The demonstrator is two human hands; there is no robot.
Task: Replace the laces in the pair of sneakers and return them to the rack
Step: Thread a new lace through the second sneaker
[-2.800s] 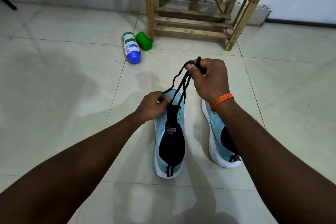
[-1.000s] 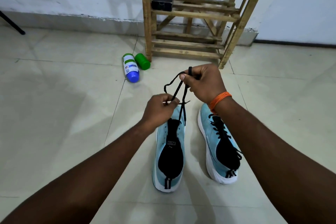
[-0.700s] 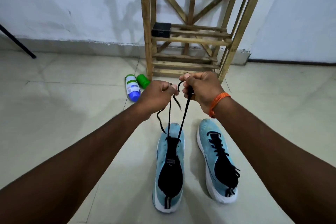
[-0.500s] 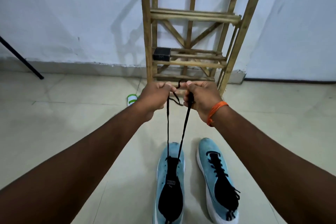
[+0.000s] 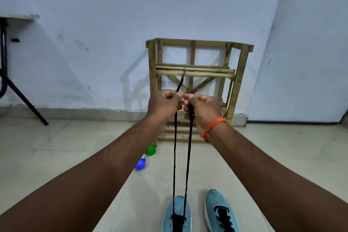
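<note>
Left hand [image 5: 163, 104] and right hand [image 5: 203, 109] each pinch one end of the soft, featherlight black shoelace [image 5: 174, 156], drawn taut from the pale-blue fabric sneaker [image 5: 167, 216] below, probably best gripped near its tips.

Both shoes run off the bottom edge, so only the toe and first eyelets of the left sneaker [image 5: 177, 213] and the front half of the right sneaker [image 5: 220, 211] show, and the heels are out of sight. The left hand [image 5: 163, 103] and right hand [image 5: 203, 108] cover the middle shelves of the wooden rack [image 5: 194, 73]. The lace [image 5: 174, 156] disappears inside their curled fingers, and its free tip above the left hand is smeared to a blur. The left forearm [image 5: 113, 167] hides most of the blue bottle [image 5: 140, 165] and part of the green container [image 5: 150, 150], while the black stand [image 5: 24, 103] at the left is cut by the edge.
</note>
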